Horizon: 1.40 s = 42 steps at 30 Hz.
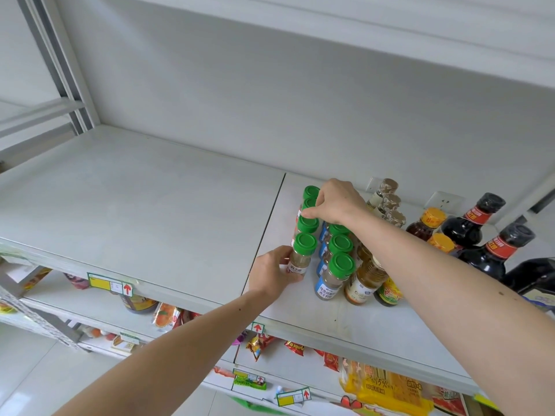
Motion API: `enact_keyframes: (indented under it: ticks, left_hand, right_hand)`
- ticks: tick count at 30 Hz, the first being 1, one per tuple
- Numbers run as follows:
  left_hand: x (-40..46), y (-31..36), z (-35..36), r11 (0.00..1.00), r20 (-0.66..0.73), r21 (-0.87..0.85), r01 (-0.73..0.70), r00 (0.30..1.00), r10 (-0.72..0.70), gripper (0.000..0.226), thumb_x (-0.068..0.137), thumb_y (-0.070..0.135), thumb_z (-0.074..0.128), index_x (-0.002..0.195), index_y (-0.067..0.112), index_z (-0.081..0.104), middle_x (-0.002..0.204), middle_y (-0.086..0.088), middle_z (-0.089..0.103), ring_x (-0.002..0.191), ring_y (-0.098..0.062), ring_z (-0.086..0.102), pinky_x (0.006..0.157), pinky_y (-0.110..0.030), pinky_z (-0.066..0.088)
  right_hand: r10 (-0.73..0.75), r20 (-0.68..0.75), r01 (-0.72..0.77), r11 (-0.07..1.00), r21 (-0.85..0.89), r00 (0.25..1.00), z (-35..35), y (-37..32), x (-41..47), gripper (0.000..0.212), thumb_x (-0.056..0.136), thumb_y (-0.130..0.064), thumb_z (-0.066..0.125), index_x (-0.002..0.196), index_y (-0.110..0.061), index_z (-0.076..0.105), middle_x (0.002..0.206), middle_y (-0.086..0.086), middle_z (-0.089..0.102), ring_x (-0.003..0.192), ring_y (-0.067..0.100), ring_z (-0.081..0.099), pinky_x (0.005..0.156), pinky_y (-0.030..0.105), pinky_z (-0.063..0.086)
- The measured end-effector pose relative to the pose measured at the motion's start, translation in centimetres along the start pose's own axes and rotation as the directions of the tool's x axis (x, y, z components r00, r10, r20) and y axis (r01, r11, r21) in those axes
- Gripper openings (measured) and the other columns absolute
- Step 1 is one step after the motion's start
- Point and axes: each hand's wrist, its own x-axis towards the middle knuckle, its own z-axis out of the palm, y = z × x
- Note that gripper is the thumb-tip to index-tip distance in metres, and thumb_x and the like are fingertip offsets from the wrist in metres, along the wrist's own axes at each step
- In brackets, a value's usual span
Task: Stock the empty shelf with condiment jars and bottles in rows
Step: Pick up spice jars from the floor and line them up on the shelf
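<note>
On the white shelf (pixel 135 205) stand two rows of small spice jars with green caps. My left hand (pixel 271 273) grips the front jar of the left row (pixel 301 253) by its glass body. My right hand (pixel 338 202) reaches over from the right, and its fingertips pinch the green cap of a jar (pixel 309 204) further back in the same row. The second row of green-capped jars (pixel 338 265) stands just to the right, partly hidden under my right forearm.
Right of the spice jars stand gold-lidded jars (pixel 365 280), clear bottles with foil tops (pixel 387 199), orange-capped bottles (pixel 432 219) and dark soy sauce bottles (pixel 486 223). The shelf's left part is bare. Snack packets (pixel 387 385) fill the lower shelves. Another shelf hangs overhead.
</note>
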Motion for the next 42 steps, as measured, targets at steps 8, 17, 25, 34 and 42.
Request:
enact_keyframes:
  ticks: [8,17,25,34,42]
  left_hand:
    - [-0.4,0.7,0.8,1.0,-0.042,0.01,-0.013,0.999,0.013,0.063,0.058,0.027,0.087,0.115,0.024,0.061,0.108,0.006,0.06,0.094,-0.008,0.061,0.079,-0.036,0.056]
    - [0.0,1.4,0.1,0.998,0.032,0.023,0.052,0.998,-0.053,0.09,0.069,0.031,0.084,0.144,0.013,0.037,0.135,-0.005,0.055,0.122,-0.02,0.053,0.095,-0.025,0.042]
    - [0.1,1.9,0.5,0.996,0.108,-0.085,-0.012,0.994,0.021,0.072,0.069,0.014,0.083,0.131,0.022,0.046,0.108,0.001,0.07,0.094,-0.018,0.067,0.08,-0.026,0.053]
    - [0.7,2.2,0.8,0.983,0.102,-0.181,0.0,0.995,0.019,0.075,0.072,0.011,0.081,0.137,0.02,0.045,0.107,0.007,0.065,0.096,-0.012,0.063,0.086,-0.025,0.052]
    - [0.7,1.5,0.8,0.994,0.077,-0.113,-0.007,0.997,0.015,0.059,0.071,0.011,0.081,0.122,0.02,0.053,0.104,0.002,0.071,0.093,-0.015,0.067,0.082,-0.03,0.055]
  right_hand:
    - [0.021,-0.003,-0.021,0.998,0.053,1.0,-0.6,0.1,-2.0,0.033,0.071,-0.041,0.08,0.087,-0.012,0.075,0.089,0.003,0.072,0.084,0.023,0.067,0.077,0.036,0.057]
    - [-0.023,0.089,0.03,0.996,-0.085,0.996,0.6,-0.9,-3.5,0.056,0.052,-0.052,0.089,0.083,-0.01,0.067,0.079,0.001,0.067,0.074,0.02,0.065,0.066,0.032,0.056]
    - [0.008,0.11,0.004,0.994,-0.112,0.994,1.1,-0.8,-3.7,0.053,0.049,-0.046,0.092,0.076,-0.01,0.064,0.075,0.002,0.063,0.075,0.022,0.063,0.063,0.03,0.052]
    - [0.008,0.07,-0.004,0.998,-0.068,0.998,1.4,-0.7,-3.3,0.053,0.052,-0.042,0.092,0.084,-0.007,0.068,0.08,0.004,0.067,0.079,0.023,0.065,0.069,0.033,0.056]
    - [-0.004,0.061,0.008,0.998,-0.06,0.998,1.5,-0.9,-3.6,0.043,0.055,-0.036,0.09,0.067,-0.007,0.061,0.06,0.002,0.055,0.063,0.021,0.058,0.052,0.026,0.044]
